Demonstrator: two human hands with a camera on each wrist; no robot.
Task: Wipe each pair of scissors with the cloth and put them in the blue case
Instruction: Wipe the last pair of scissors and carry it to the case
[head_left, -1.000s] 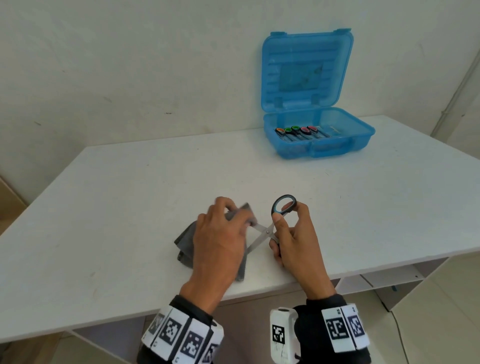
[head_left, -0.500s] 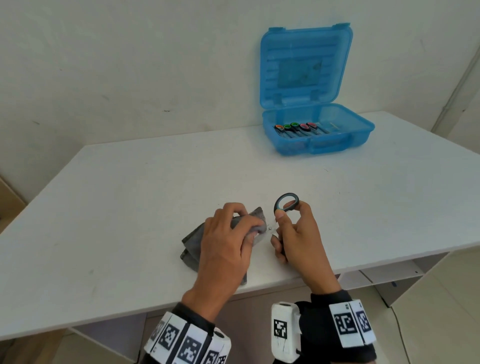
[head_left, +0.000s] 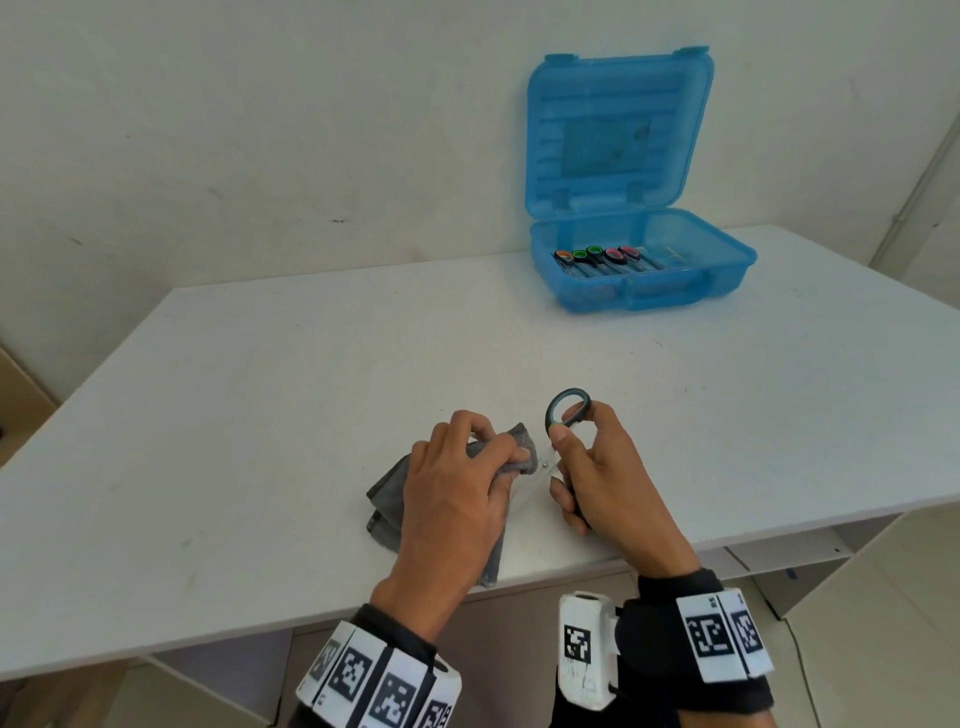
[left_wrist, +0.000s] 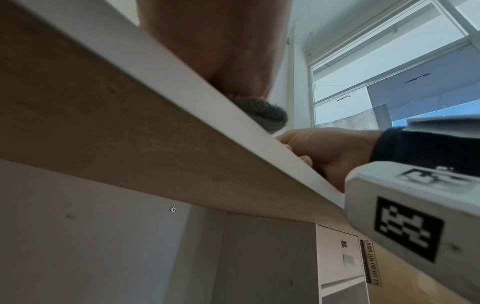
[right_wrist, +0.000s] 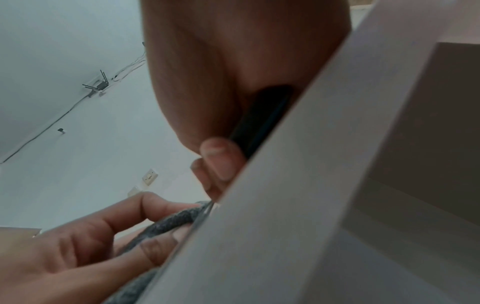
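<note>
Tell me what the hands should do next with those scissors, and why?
Probably draw the cloth along the blades: the left hand pinches it round them near the pivot, while the right hand holds the scissors by the handles.

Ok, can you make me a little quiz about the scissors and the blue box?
1. True or false: the blue case has its lid shut.
2. Which hand holds the grey cloth: A left hand, B right hand?
3. Fill in: the right hand holds the scissors by the ___.

Key: 1 false, the lid stands open. 2 A. 3 handle.
</note>
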